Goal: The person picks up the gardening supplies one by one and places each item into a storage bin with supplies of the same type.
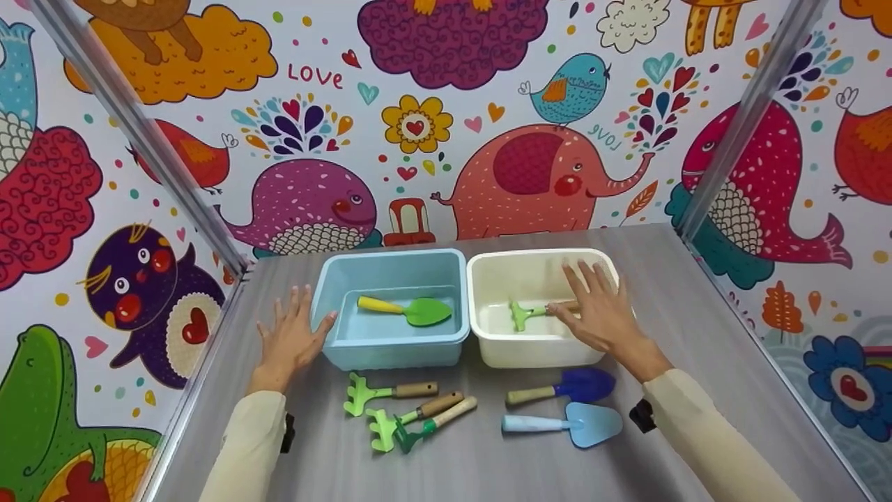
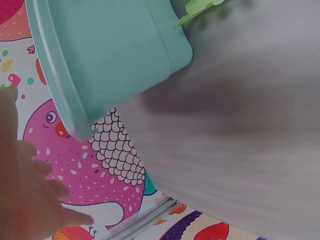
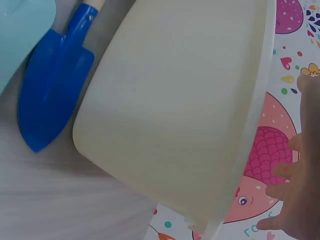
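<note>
Both hands are empty, with fingers spread. The left hand (image 1: 287, 341) is at the left side of the light-blue basin (image 1: 394, 342), its thumb near the rim; in the left wrist view, a gap shows between this hand and the basin. The right hand (image 1: 596, 310) is over the right part of the cream basin (image 1: 540, 355), fingers fanned out and pinching nothing.

Inside the light-blue basin lies a green trowel with a yellow handle (image 1: 426, 312), its blade pointing right and its handle end toward the left hand, well apart from those fingers. In the cream basin is a light-green hand rake (image 1: 519, 314), prongs to the left; its wooden handle runs beneath the right hand in the head view (part of it is hidden there, and I cannot tell whether the thumb touches it).

On the grey table (image 1: 488, 474), in front of the light-blue basin, lie three more rakes: an upper light-green rake (image 1: 411, 390), a lower light-green rake (image 1: 440, 404) and a dark-green rake (image 1: 449, 413), whose prongs overlap those of the lower one. In front of the cream basin, a dark-blue trowel (image 1: 585, 385) with a pale wooden handle lies just above a light-blue trowel (image 1: 596, 424), both blades to the right, below the right hand and clear of it. The two basins stand side by side.
</note>
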